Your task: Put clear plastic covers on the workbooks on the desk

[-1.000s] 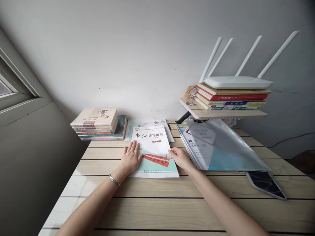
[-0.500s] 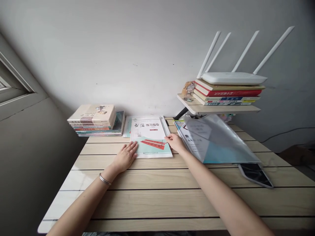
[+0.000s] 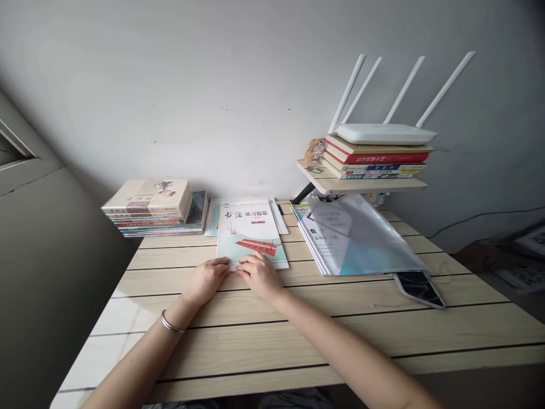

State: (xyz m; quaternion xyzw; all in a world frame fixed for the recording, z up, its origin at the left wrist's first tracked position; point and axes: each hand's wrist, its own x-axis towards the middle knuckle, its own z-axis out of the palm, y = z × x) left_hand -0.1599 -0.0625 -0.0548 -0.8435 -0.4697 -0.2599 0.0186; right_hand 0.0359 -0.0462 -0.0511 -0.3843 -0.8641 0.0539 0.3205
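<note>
A calligraphy workbook [image 3: 250, 227] with a white and pale green cover and a red strip design lies flat on the wooden table. My left hand [image 3: 208, 279] is closed at its near left corner, the fingers bent together; a silver bangle circles that wrist. Beside it, my right hand [image 3: 261, 276] grips the near edge, with bent fingertips over the cover. The thumbs are mostly hidden. Beneath and behind the workbook, other booklets [image 3: 213, 218] show their edges.
On the left stands a book stack [image 3: 149, 204]. A clear plastic folder [image 3: 374, 244] covers textbooks on the right, with a phone [image 3: 419, 288] partly under it. Behind, a raised shelf [image 3: 366, 184] carries books [image 3: 377, 159] and a white router [image 3: 385, 134].
My right hand has moved from the workbook's right edge to its near edge. My left hand's fingers have bent in at the near left corner. The view has shifted slightly.
</note>
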